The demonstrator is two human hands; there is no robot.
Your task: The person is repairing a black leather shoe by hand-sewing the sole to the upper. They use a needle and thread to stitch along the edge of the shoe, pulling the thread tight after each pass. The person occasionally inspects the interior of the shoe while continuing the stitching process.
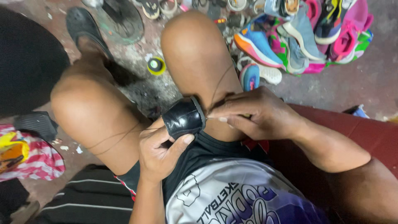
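A stained concrete floor is seen below, with a heap of colourful sneakers (pixel 298 37) piled ahead and a small yellow spool (pixel 156 65) between the knees. A black shoe (pixel 183 118) is gripped by the left hand (pixel 159 151), fingers curled round it and thumb pressed on, steadied against the thigh. At its sole edge, the right hand (pixel 255 114) fingertips are pinched together on a thin thread (pixel 219 83), kept taut for stitching.

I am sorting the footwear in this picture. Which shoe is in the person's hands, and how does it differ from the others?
The glossy black shoe, gripped by the left hand and touched by the right hand. The colourful sneakers lie piled on the floor.
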